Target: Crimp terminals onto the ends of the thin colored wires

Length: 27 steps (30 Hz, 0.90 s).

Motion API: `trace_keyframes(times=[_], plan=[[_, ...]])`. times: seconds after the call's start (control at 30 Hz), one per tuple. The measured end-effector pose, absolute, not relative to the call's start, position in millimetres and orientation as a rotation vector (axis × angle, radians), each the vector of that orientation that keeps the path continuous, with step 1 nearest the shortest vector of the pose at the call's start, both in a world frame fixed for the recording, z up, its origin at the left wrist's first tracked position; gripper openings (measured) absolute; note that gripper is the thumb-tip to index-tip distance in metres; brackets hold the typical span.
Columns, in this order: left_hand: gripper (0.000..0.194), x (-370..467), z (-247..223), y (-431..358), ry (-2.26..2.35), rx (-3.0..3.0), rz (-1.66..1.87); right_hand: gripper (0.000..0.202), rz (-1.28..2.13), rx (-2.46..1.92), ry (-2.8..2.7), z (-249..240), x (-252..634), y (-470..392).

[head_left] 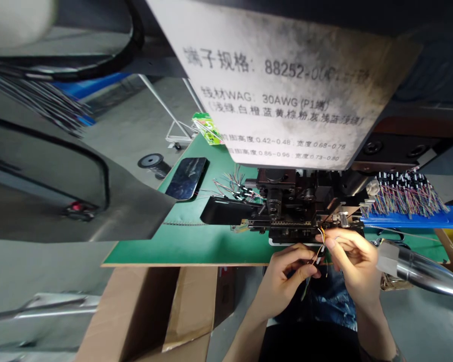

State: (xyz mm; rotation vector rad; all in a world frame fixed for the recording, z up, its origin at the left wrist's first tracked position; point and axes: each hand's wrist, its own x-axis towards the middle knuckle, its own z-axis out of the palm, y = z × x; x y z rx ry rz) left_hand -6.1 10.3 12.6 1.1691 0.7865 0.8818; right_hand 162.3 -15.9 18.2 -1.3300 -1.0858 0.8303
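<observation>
Though above machine (pixel 287 201), sign (pixel 287 128) in way.

label (pixel 287 90): right-hand text blurred | cardboard box (pixel 111 301): cut by bottom edge | wires (pixel 322 235): tips too small to tell

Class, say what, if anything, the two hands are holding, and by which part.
Thin wires: the right hand pinches them near the ends beside the machine; the left hand pinches them lower down.

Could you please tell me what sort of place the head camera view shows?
Probably a wire-harness workshop: a terminal crimping machine on a green workbench, a blue tray of connector wires, and a label giving wire specifications.
</observation>
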Motion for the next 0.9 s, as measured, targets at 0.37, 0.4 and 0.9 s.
trace_keyframes(times=[0.37, 0.4, 0.9], plan=[[0.049, -25, 12, 15, 0.618, 1.037, 0.665, 0.005, 0.860, -1.236, -1.291, 31, 172, -24], [0.048, -23, 11, 15, 0.629, 1.046, 0.674, 0.002, 0.893, -1.247, -1.222, 30, 170, -25], [0.034, -5, 8, 12, 0.778, 1.240, 0.908, 0.017, 0.869, -1.310, -1.027, 18, 162, -18]])
